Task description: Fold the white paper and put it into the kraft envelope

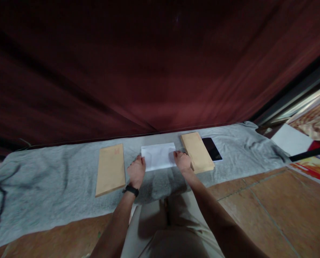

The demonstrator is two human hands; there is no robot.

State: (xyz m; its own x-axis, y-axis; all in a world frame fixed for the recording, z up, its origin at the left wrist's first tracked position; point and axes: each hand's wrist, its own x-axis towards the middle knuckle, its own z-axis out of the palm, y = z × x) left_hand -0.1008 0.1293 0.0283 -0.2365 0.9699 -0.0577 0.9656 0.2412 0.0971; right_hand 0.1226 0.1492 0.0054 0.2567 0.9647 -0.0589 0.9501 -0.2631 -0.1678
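A white paper (pixel 159 157), oblong and perhaps folded, lies in front of me on the grey cloth. My left hand (pixel 137 170), with a dark band at the wrist, pinches its left edge. At the opposite edge, my right hand (pixel 182 160) is closed on the paper with thumb and fingers. A stack of brown envelopes (pixel 199 152) sits just right of that hand. To the left of my left hand lies another pile of brown envelopes (pixel 110 170), with small reddish print near its top corner.
A dark-screened phone or tablet (pixel 212 149) lies partly beneath the right envelopes. The grey cloth (pixel 60 179) covers a long low surface against a dark red curtain (pixel 160 71). Brown floor tiles (pixel 281 204) run along the near side. A white sheet (pixel 291 139) and colourful print lie far right.
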